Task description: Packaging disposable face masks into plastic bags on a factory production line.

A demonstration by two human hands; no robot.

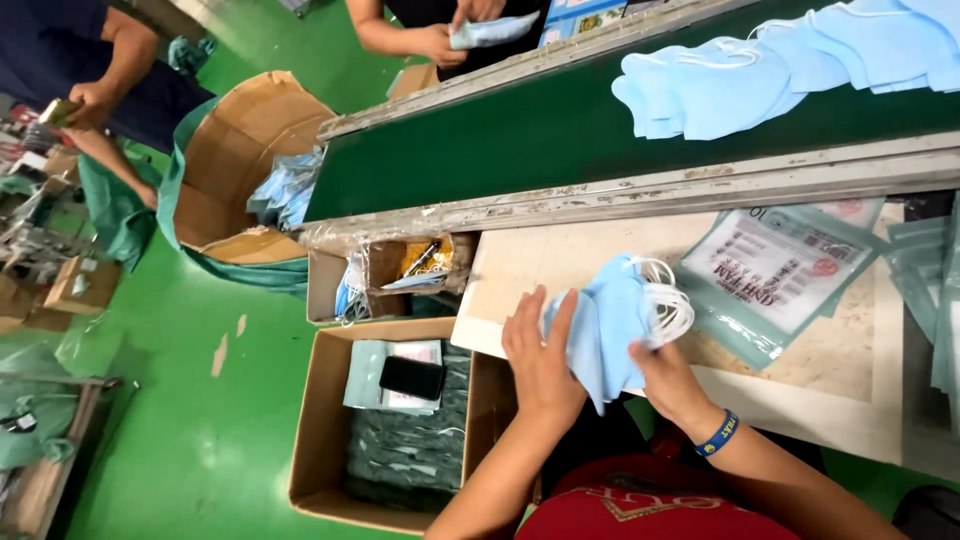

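On the pale table (560, 260), to the right of the hands, lies a flat clear pouch (770, 275) with a white printed label and a red round mark near its upper right corner; more pouches (925, 290) of the same greenish film overlap at the right edge. The left hand (540, 355) and the right hand (668, 375) both hold a stack of blue masks (605, 325) just above the table's near edge — the left fingers are spread flat against the stack's left face, the right fingers curl round its lower right side, close to the bunched white ear loops (668, 300). The right wrist wears a blue band (718, 435). Beyond the table runs a green belt (540, 130) carrying a loose row of blue masks (790, 65) at its far right. Below the table's left end an open box (325, 440) holds dark green packets, with a pale package and a black phone (411, 377) on top. A smaller box (385, 275) just above it holds a few masks and a yellow item. A large box (235, 160) lined with green film sits at the belt's left end — blue masks lie heaped inside. Across the belt, another person's hand (440, 45) holds a mask.
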